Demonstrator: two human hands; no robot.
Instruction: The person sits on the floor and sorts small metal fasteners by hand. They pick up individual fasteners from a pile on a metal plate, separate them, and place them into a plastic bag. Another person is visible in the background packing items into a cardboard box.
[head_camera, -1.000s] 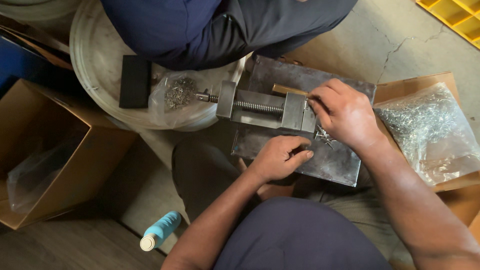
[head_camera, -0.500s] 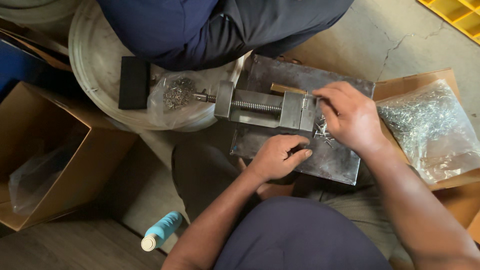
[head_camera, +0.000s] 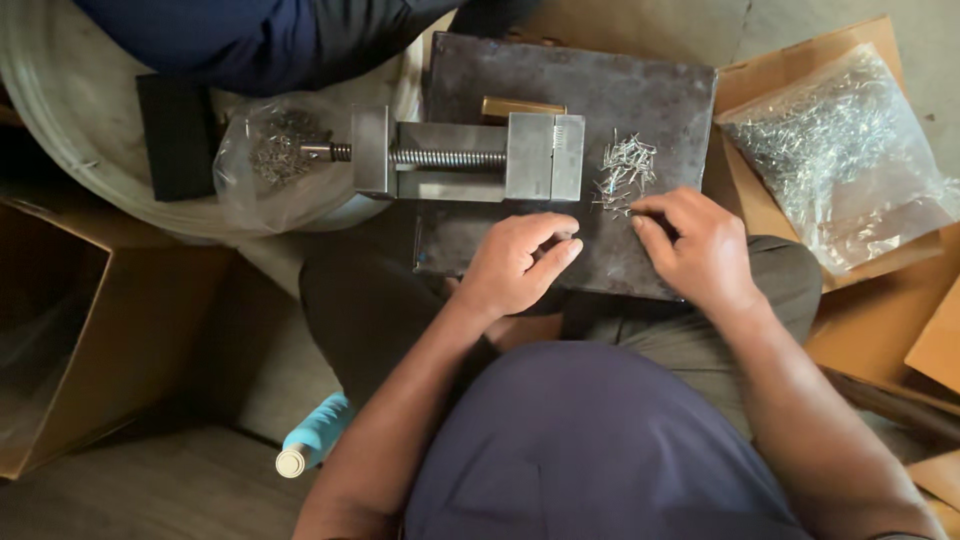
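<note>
Pins (head_camera: 625, 172): small loose pile of thin metal bits on the dark steel plate (head_camera: 640, 100), just right of the vise (head_camera: 470, 157). Right hand (head_camera: 700, 250) is at the pile's lower edge, fingertips touching or nearly touching the nearest pins; can't tell if the grip has closed on one, too small to resolve. Left hand (head_camera: 520, 262) rests on the plate below the vise, fingers curled loosely together, nothing visibly held.

Vise jaws look closed or nearly so, screw run out to the left. Possibly a few pins standing in the jaw face, hard to confirm. Brass-coloured bar (head_camera: 522, 106) lies behind the vise.

Progress, judged from the layout: early to middle. Big clear bag of pins (head_camera: 830, 150) on cardboard at right is well stocked; smaller bag (head_camera: 270, 160) at left holds only a little. Most stock looks unworked.

Other person's dark sleeve (head_camera: 250, 40) at top, not touching anything.
</note>
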